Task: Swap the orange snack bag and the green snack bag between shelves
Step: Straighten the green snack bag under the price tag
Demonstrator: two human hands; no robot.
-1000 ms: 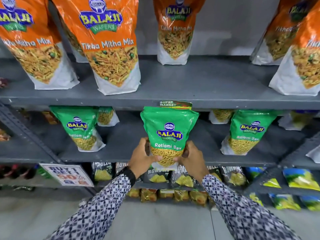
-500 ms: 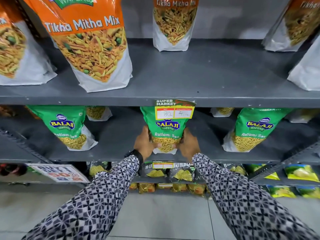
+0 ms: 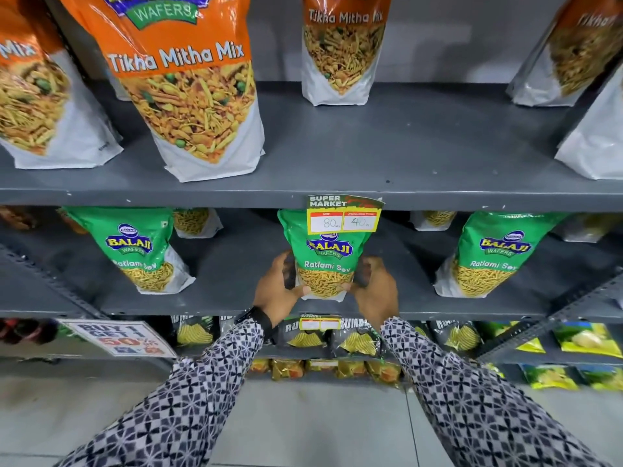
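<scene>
Both hands hold the green Ratlami Sev bag [image 3: 325, 256] at its lower sides, left hand [image 3: 278, 291] and right hand [image 3: 376, 293] closed on it. It stands upright on the middle shelf [image 3: 236, 281]. I judge it light, soft and slippery; the firmer bottom corners seem best for holding.

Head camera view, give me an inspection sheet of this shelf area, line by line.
Surface: grey metal middle shelf, bare beside the held bag.
Job's things: green snack bag upright on the middle shelf; orange snack bag upright on the upper shelf.
Clutter: price tag covering the green bag's top; offer sign lower left.
Hands: left hand and right hand grip the green bag's lower sides.
Cables: nothing seen.
Surroundings: more snack packs below, tiled floor.
</scene>
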